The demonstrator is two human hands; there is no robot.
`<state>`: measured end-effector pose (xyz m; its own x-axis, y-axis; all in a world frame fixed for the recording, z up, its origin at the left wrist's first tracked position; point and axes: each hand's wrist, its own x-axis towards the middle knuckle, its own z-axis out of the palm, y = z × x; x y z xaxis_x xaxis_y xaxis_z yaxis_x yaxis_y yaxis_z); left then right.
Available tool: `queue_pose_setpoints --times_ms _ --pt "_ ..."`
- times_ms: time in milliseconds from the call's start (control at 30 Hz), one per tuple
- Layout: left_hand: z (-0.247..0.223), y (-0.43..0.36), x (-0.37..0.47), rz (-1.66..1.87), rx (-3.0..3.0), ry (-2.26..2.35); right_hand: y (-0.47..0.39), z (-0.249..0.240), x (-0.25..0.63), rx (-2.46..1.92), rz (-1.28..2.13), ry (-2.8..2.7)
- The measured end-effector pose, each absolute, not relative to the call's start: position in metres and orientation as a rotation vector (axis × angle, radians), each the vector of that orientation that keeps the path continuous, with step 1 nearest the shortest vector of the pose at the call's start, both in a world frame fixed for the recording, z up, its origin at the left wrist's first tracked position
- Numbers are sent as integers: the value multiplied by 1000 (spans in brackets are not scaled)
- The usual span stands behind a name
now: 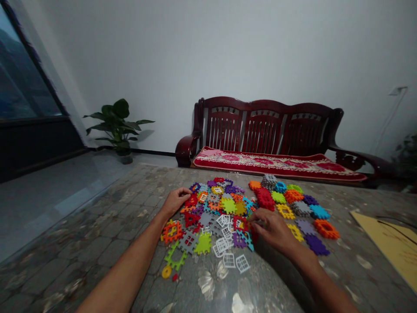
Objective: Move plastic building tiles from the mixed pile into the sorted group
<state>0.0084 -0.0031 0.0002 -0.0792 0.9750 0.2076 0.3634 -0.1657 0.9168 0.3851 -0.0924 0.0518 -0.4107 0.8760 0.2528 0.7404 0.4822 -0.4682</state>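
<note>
A spread pile of colourful plastic interlocking tiles (205, 218) with notched edges lies on the table before me. At its left edge, my left hand (176, 202) has its fingers curled against a red tile (192, 200). On the right side of the pile, my right hand (272, 227) is closed, thumb and fingers pinched around a red tile (254, 234) that is mostly hidden below them. Close by lies a red window tile (240, 223). White window grilles (221, 246) lie loose at the front of the pile.
Sorted stacks of tiles, including a grey stack (301, 208) and a purple stack (316, 244), stand right of my right hand. A yellow board (387, 243) lies at the table's right. A wooden bench (260, 130) and a potted plant (119, 124) stand beyond.
</note>
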Motion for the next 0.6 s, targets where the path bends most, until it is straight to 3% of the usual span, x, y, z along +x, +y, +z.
queue_pose_setpoints --times_ms 367,600 --pt "4 -8 13 1278 1475 1436 -118 36 281 -936 413 -2485" --pt "4 -7 12 1288 1477 1424 -129 30 232 -996 354 -2560"
